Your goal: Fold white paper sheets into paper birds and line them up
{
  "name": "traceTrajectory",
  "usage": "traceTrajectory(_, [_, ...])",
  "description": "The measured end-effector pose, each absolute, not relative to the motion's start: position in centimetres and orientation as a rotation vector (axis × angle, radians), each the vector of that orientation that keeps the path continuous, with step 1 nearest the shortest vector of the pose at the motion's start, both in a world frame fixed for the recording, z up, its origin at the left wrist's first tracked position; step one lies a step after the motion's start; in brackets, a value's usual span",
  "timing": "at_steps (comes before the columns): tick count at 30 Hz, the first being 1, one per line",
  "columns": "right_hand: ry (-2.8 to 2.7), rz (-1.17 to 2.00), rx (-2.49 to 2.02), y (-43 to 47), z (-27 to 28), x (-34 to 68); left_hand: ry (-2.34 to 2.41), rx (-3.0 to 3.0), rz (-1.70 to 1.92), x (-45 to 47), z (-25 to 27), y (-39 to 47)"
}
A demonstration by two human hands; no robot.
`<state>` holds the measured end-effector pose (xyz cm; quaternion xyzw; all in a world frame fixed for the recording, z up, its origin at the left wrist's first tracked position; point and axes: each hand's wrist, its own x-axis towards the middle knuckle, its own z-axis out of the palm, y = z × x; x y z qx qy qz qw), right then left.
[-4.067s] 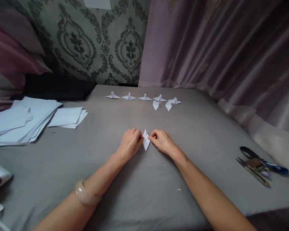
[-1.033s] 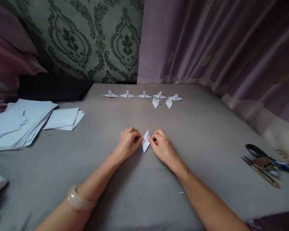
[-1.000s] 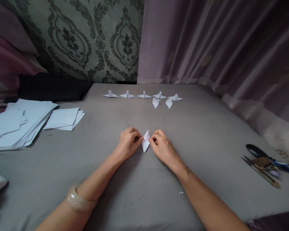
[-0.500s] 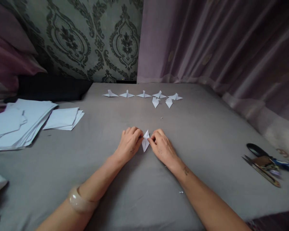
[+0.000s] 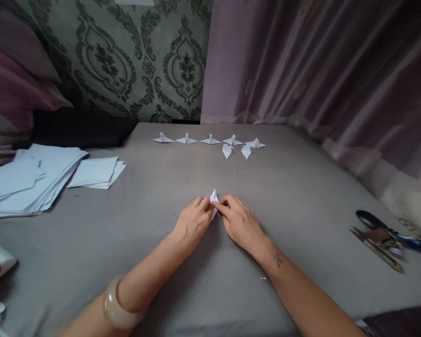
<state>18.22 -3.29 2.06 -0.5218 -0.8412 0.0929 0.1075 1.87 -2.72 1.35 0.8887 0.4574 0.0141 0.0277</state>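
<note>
A small white piece of folded paper (image 5: 214,196), shaped like a narrow diamond, lies on the grey cloth between my hands. My left hand (image 5: 195,219) has its fingers curled and pinches the paper's left side, covering much of its lower half. From the other side, my right hand (image 5: 241,220) presses a fingertip on the middle of the paper, its other fingers bent. Farther back stands a row of several folded paper birds (image 5: 210,139). Two folded paper diamonds (image 5: 227,150) lie just before its right end.
At the left are a stack of white paper sheets (image 5: 56,173) and a smaller stack of cut paper (image 5: 94,172). Scissors (image 5: 377,250) lie at the right beside a black and blue tool (image 5: 412,241). Tiny paper scraps (image 5: 263,278) dot the grey cloth (image 5: 168,299).
My left hand has slid inward over the folded paper and hides more of it. My right fingertip now reaches farther onto its middle. The camera view has shifted slightly.
</note>
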Motion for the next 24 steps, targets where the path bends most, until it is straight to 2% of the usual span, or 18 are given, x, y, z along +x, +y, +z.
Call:
traceTrajectory(4, [-2.625,0.09,-1.588,-4.0,2.7,17.5,1.518,2.704,0.003,2.2,1.2,-3.1])
traceTrajectory(9, [-2.68,0.012,-1.638,-4.4,3.1,17.2,1.57,2.694,0.054,1.9,0.9,-3.1])
traceTrajectory(15, [-2.661,0.015,-1.602,-4.4,3.2,17.5,1.603,2.644,0.237,1.6,0.6,-3.0])
traceTrajectory(19, [-2.633,0.018,-1.566,-4.3,2.8,17.6,1.625,2.413,0.509,1.5,0.1,-3.1])
traceTrajectory(24, [-2.505,0.17,-1.581,-3.6,2.0,17.9,1.753,2.215,0.722,0.5,-0.4,-2.4])
